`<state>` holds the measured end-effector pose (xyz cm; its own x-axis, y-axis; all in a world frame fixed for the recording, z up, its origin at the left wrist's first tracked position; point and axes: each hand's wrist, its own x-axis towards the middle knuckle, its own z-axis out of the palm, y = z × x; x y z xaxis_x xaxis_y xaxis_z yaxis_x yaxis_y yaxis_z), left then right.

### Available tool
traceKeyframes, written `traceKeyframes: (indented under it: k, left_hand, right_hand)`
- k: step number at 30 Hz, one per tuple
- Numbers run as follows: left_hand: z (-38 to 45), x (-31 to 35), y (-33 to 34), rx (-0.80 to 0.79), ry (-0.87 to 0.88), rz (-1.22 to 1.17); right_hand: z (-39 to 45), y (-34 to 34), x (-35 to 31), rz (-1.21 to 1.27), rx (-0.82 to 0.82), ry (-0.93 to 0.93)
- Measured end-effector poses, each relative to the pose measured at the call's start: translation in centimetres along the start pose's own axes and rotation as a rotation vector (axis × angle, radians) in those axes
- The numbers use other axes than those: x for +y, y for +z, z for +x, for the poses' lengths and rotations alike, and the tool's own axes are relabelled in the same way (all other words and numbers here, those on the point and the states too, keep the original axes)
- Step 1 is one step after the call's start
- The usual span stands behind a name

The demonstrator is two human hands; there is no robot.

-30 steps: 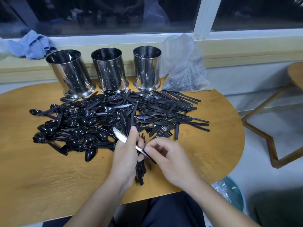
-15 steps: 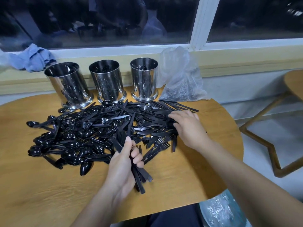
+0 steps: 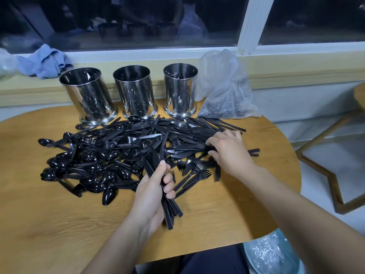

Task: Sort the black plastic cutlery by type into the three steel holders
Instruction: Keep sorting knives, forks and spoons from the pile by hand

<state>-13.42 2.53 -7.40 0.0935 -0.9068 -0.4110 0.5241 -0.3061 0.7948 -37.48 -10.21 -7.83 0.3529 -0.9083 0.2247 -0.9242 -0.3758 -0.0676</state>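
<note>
- Steel holders (image 3: 88, 95), three, are standing in a row behind the black pile (image 3: 126, 153); their contents are too dark to identify.
- The left hand (image 3: 152, 192) is clamping a bundle of knives (image 3: 167, 206), which could slip out and scatter.
- The right hand (image 3: 229, 151) is resting with fingers spread on the pile's knives.

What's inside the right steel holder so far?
A few black pieces poke up near the rim of the right holder; their type is unclear. Its steel wall hides anything lower down.
</note>
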Motion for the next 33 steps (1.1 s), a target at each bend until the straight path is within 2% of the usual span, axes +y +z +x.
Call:
traceKeyframes:
  k: [5, 10, 16, 21, 25, 29, 33]
  left_hand:
    - [-0.2, 0.1, -0.4, 0.008, -0.007, -0.014]
    - [-0.2, 0.3, -0.6, -0.006, 0.0, -0.014]
    - [-0.4, 0.6, -0.5, -0.025, 0.048, 0.049]
    - [-0.7, 0.9, -0.2, -0.045, 0.078, 0.087]
    - [-1.4, 1.3, 0.5, -0.056, 0.123, 0.102]
    - [-1.6, 1.7, 0.3, -0.03, 0.104, 0.081]
    - [-1.7, 2.0, -0.5, 0.048, 0.142, 0.167]
  right_hand:
    - [-0.1, 0.2, -0.3, -0.026, 0.017, -0.056]
    - [0.0, 0.1, -0.6, 0.024, 0.09, -0.03]
    - [-0.9, -1.7, -3.0, 0.33, 0.179, 0.101]
    - [-3.1, -3.4, -6.0, 0.723, 0.07, 0.272]
    - [-5.3, -4.6, -8.8, 1.057, -0.094, 0.352]
    - [-6.8, -4.7, -10.8, 1.124, -0.253, 0.313]
    - [-7.0, -4.5, -11.4, 1.149, -0.211, 0.378]
